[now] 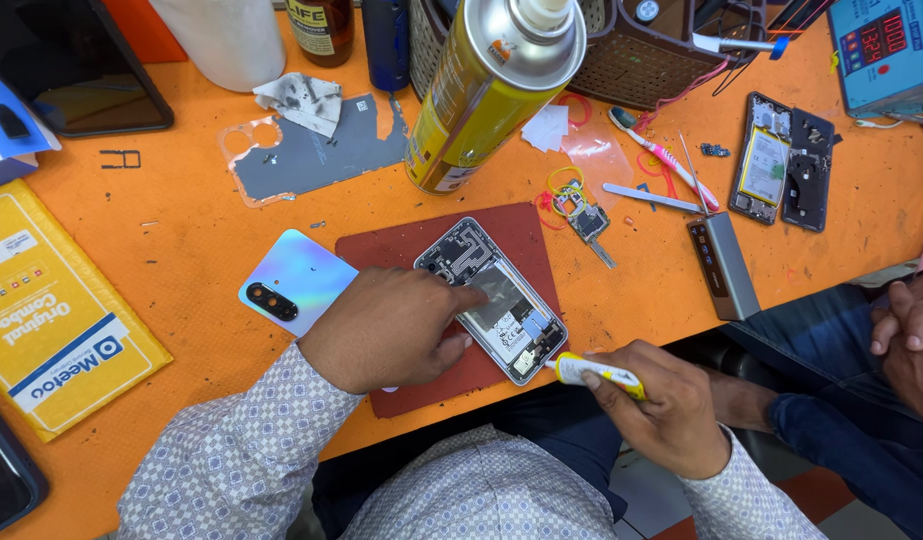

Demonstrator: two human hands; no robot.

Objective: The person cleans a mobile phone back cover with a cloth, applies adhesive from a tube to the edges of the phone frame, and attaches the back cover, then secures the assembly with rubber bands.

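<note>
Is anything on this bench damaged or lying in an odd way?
Yes. The grey back panel by the spray can has ragged, peeling edges, with a crumpled paper on it. A second opened phone lies in two parts.

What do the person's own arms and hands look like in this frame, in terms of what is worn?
Both arms wear long shirt sleeves, left sleeve and right sleeve, in pale grey-white cloth with a small repeating checked, dotted pattern, cuffs at the wrists. The left hand and right hand are bare: no gloves, rings or watch visible.
</note>
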